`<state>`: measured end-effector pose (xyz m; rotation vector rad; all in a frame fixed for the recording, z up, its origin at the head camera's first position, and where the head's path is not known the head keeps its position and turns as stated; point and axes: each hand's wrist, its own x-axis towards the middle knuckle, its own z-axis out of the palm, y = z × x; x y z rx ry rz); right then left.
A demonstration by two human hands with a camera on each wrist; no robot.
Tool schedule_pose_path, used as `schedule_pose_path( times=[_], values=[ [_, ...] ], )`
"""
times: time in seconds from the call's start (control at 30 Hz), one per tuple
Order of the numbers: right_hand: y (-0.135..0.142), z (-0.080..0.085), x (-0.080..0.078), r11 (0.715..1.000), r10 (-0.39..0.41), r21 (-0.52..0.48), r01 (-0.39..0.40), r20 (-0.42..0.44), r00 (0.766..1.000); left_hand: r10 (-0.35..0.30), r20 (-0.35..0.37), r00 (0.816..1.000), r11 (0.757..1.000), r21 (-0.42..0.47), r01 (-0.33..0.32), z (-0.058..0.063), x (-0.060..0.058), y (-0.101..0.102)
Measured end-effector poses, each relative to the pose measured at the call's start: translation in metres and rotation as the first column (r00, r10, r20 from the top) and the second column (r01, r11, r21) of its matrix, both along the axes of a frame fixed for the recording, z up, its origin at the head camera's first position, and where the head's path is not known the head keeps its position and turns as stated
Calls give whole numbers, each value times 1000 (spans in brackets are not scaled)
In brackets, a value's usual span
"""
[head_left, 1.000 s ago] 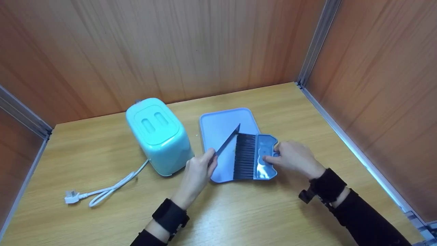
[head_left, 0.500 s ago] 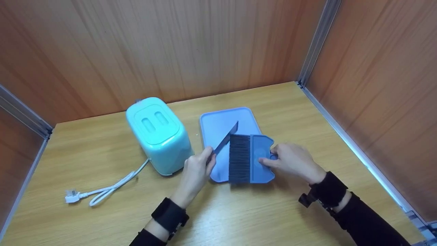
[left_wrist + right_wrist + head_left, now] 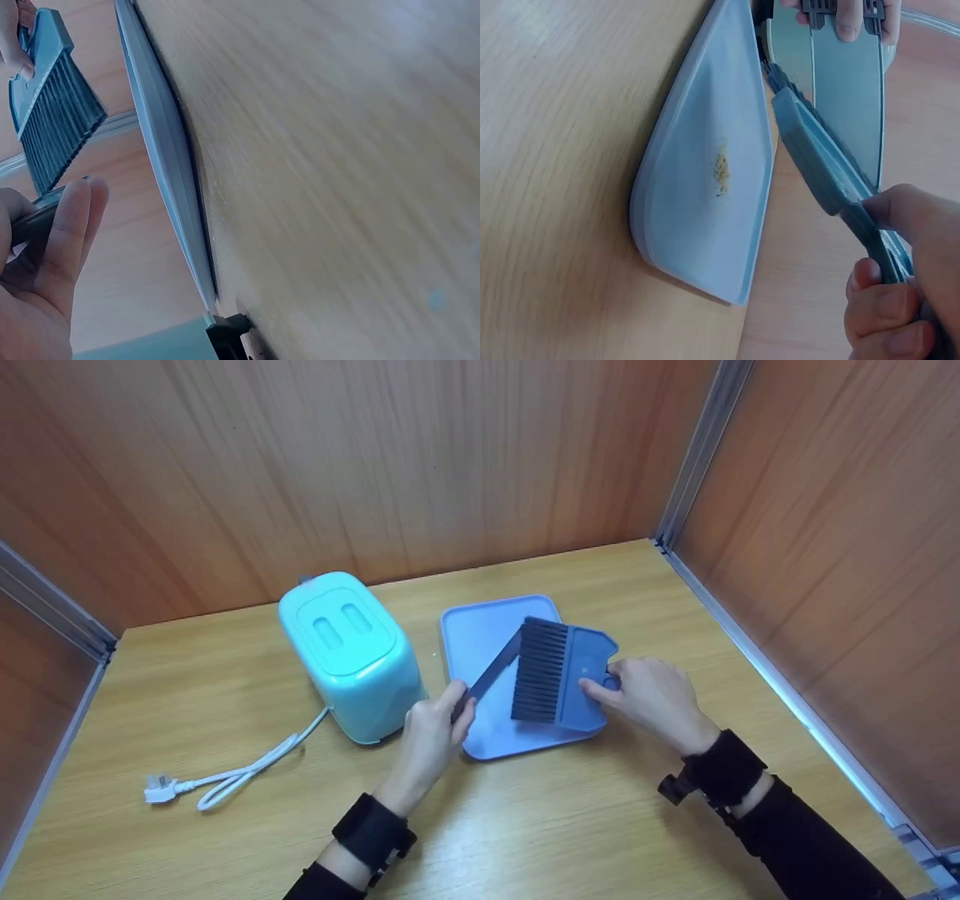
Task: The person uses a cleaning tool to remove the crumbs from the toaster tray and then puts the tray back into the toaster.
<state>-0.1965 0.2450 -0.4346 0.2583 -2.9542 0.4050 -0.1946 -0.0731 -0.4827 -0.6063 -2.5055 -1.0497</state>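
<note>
My left hand (image 3: 429,739) pinches a thin flat crumb tray (image 3: 495,667), tilted on edge above a blue plastic tray (image 3: 491,736). A right-hand grip keeps the blue hand brush (image 3: 583,679) raised over the same tray, its dark bristles pointing left beside the crumb tray. In the right wrist view the crumb tray (image 3: 849,90) shows its broad face, and the bristle end of the brush (image 3: 808,150) lies close to it; whether they touch I cannot tell. A small patch of brown crumbs (image 3: 721,172) lies on the blue tray. My right hand (image 3: 658,701) stays right of the tray.
A turquoise toaster (image 3: 352,660) stands left of the blue tray, its lid on top. Its white cord (image 3: 247,772) and plug lie on the wooden table (image 3: 562,817). Wood panels (image 3: 450,465) rise behind and at both sides.
The brush first shifted left and slightly down, then swung up and right toward the far end of the crumb tray. My left hand has stayed nearly still, while the crumb tray's tilt has altered slightly.
</note>
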Motion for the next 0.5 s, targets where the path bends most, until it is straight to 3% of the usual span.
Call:
schedule_pose_path(
  times=[0.17, 0.5],
  values=[
    [1, -4, -1, 999, -11, 40, 10, 29, 1000, -8, 63, 998, 1000, 5, 8, 2, 0, 1],
    [2, -6, -2, 997, -26, 76, 16, 131, 991, -14, 32, 999, 1000, -4, 14, 1, 0, 2]
  ],
)
